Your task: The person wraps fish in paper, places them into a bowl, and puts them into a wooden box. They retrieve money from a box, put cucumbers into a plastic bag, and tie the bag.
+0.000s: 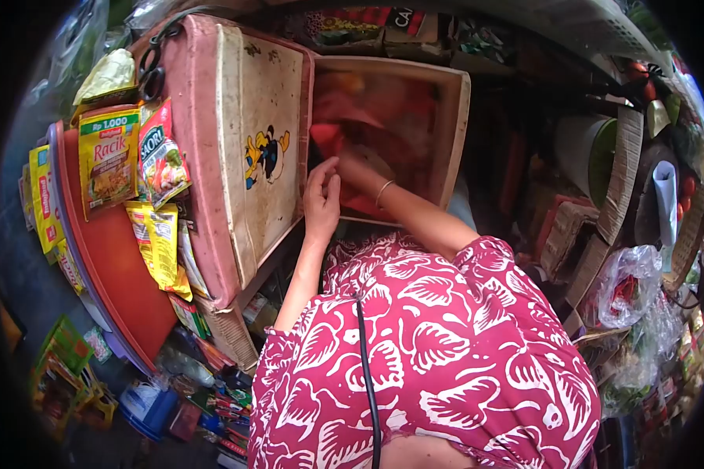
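Note:
An open drawer [454,141] with a pale rim stands pulled out beside the pink and cream cabinet [262,94], which has a cartoon duck sticker. Inside the drawer lies blurred red material [348,102]. My right hand [356,168] reaches down into the drawer at that red material; its fingers are hidden and smeared. At the drawer's left edge, against the cabinet side, my left hand [322,195] is raised with its fingers stretched out and nothing visible in it.
Yellow seasoning packets [109,156] hang at the left above a red tub [137,273]. Black scissors [152,74] hang by the cabinet's upper corner. At the right are cardboard pieces [622,172] and a clear plastic bag [630,281]. A black cable [366,375] runs down the patterned shirt.

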{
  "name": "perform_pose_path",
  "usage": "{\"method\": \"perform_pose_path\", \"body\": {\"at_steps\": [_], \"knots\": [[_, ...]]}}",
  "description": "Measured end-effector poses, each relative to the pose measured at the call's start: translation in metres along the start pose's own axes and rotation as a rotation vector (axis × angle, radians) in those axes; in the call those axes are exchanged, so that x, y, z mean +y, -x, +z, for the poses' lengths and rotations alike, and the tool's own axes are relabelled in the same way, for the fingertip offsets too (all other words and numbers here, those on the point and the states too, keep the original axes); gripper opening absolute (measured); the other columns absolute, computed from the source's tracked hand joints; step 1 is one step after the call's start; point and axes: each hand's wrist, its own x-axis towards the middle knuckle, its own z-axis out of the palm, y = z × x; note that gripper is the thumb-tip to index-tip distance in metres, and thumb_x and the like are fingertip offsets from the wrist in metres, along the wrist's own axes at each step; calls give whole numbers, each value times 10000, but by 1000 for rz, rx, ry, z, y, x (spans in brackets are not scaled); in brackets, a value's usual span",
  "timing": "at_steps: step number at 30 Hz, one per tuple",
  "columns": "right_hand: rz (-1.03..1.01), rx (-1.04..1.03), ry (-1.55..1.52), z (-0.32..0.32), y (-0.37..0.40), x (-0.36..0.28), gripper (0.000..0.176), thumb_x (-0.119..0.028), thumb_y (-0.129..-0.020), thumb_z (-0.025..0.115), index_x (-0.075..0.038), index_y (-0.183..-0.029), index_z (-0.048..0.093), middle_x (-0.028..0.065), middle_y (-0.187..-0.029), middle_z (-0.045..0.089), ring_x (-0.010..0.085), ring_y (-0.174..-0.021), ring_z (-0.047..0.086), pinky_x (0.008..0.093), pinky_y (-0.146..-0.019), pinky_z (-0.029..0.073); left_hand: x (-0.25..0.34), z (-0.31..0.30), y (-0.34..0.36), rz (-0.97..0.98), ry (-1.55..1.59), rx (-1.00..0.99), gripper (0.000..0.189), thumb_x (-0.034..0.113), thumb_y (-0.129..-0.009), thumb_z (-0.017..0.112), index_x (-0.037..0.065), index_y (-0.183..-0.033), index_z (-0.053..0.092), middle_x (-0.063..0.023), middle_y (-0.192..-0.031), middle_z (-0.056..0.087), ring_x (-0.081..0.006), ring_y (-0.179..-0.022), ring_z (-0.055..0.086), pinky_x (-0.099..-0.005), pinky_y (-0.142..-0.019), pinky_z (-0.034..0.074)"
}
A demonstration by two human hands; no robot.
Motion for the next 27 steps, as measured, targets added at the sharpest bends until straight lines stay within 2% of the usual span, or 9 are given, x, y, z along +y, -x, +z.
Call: {"method": "perform_pose_path", "body": {"at_steps": [3, 4, 8, 10, 14, 16, 22, 25, 27], "knots": [[-111, -43, -389, -17, 0, -12, 225, -179, -778, 538, -41, -940, 612, 184, -1011, 604, 294, -955, 587, 356, -798, 435, -2, 8, -9, 140, -55, 55, 343, 146, -899, 490, 47, -1227, 494, -138, -1217, 518, -243, -1125, 500, -321, -938, 395], [-218, 172, -480, -11, 11, -3, 207, -123, -767, 515, -14, -920, 603, 187, -939, 621, 307, -915, 595, 380, -785, 436, -9, 10, -11, 129, -105, 22, 372, 178, -906, 481, 29, -1247, 470, -158, -1246, 496, -268, -1159, 474, -337, -963, 371], [-6, 124, -679, -32, 36, 14, 212, -64, -753, 490, -15, -927, 600, 189, -917, 619, 305, -916, 585, 383, -827, 435, -40, 15, -28, 33, -65, -20, 479, 253, -899, 489, -20, -1284, 407, -215, -1287, 451, -317, -1198, 438, -362, -993, 340], [61, 479, -979, -27, 38, 34, 273, -28, -731, 492, -17, -984, 595, 193, -981, 607, 300, -940, 573, 373, -876, 429, -49, 8, -35, -40, -114, -56, 505, 259, -889, 504, -32, -1287, 394, -230, -1290, 442, -326, -1202, 432, -362, -996, 337], [726, 1248, -662, -31, 23, 79, 293, -18, -722, 536, -17, -1008, 601, 155, -1023, 607, 289, -989, 564, 343, -908, 423, -40, 3, -33, -107, -188, -117, 577, 274, -869, 535, -33, -1319, 344, -243, -1302, 421, -328, -1210, 420, -354, -1001, 328], [750, 1146, -673, -20, 26, 96, 273, -48, -726, 556, -26, -994, 606, 135, -982, 607, 265, -956, 565, 335, -880, 427, -40, 4, -29, -110, -219, -141, 595, 278, -868, 540, -27, -1333, 329, -231, -1334, 392, -310, -1230, 402, -343, -1008, 318], [-148, 490, -803, -69, 21, 117, 230, -141, -739, 617, -52, -952, 624, 74, -861, 608, 191, -857, 567, 310, -796, 442, 7, 26, 6, 378, -512, -145, 604, 298, -808, 599, 137, -1349, 385, -143, -1448, 239, -383, -1309, 246, -493, -1044, 229], [-405, 423, -839, -114, -5, 126, 222, -187, -746, 648, -65, -931, 633, 43, -801, 609, 154, -808, 569, 297, -754, 450, 4, 40, 11, 421, -751, -469, 505, 351, -772, 588, 246, -1258, 499, -75, -1401, 340, -417, -1296, 228, -619, -1023, 149], [-160, 353, -977, -145, -16, 115, 212, -225, -761, 660, -77, -912, 641, -2, -754, 597, 97, -762, 555, 272, -709, 452, -29, 47, -7, 307, -1022, -543, 425, 377, -780, 552, 277, -1193, 559, -51, -1403, 340, -420, -1287, 247, -679, -991, 119]]}}
